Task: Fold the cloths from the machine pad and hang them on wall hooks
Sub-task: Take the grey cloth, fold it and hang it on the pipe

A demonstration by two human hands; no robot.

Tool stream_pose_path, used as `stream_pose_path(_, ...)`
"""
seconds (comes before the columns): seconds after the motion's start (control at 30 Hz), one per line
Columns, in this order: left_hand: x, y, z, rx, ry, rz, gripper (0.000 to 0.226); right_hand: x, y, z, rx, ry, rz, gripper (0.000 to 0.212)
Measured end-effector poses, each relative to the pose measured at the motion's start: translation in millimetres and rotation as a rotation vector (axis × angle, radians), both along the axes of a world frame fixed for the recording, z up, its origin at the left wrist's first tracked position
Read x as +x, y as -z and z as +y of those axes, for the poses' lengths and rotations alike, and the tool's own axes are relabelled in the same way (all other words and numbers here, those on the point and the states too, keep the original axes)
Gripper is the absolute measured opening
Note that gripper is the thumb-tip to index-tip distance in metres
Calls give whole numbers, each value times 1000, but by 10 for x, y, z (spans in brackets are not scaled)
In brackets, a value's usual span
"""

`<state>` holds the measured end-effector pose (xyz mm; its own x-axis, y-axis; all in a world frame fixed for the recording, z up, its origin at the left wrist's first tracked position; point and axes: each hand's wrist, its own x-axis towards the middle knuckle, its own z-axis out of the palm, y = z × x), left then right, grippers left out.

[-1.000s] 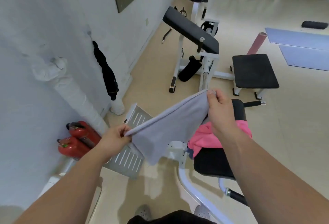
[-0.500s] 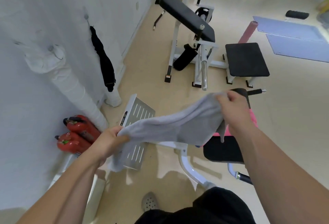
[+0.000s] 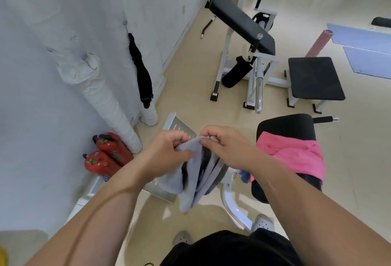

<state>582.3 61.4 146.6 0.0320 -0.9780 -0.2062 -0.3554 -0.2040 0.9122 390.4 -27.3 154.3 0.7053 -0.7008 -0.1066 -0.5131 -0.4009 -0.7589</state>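
Observation:
A grey cloth (image 3: 195, 178) hangs doubled over in front of me, its top edges pinched together by both hands. My left hand (image 3: 167, 155) grips the left side of the top edge; my right hand (image 3: 226, 149) pinches the right side, fingertips almost touching the left. A pink cloth (image 3: 294, 155) lies crumpled on the black machine pad (image 3: 285, 125) to the right. On the white wall a black cloth (image 3: 141, 73) hangs from a hook (image 3: 125, 22). A second bare hook (image 3: 84, 56) sits further left on the wall.
Two red fire extinguishers (image 3: 105, 155) lie by the wall beside a white wrapped pipe (image 3: 105, 100). A metal footplate (image 3: 179, 127) is behind my hands. A white-framed bench machine (image 3: 249, 33) and black stool pad (image 3: 315, 79) stand beyond; mats (image 3: 364, 39) lie far right.
My hands have come together, bringing the two ends of the grey cloth to meet so it now hangs folded in half. The view tilted down slightly.

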Motion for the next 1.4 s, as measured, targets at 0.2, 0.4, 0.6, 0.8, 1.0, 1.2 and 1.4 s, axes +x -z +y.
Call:
stream_pose_path(0.2,4,122,66,303,85,280,48,-98,-170,-155,-65,236,-158,15)
stream_pose_path(0.4,-100,140,3,255,-88,378,56,-243,-331,-248,-22,297,-240,15)
stream_pose_path(0.6,-163,81,-170,202,-389,663,48,-339,-183,-338,-25,411,-164,16)
stream_pose_path(0.8,-279,83,-220,19,-593,542,31,-257,-57,-236,143,529,-185,16)
stream_pose_path(1.0,-499,-33,-301,-43,-511,467,10,-54,-34,-48,495,697,-419,18)
stream_pose_path(1.2,-547,-56,-214,-71,-457,423,17,51,-99,96,750,634,-644,20)
stream_pose_path(1.4,-394,-3,-128,-64,-495,472,27,66,-99,152,741,477,-604,27)
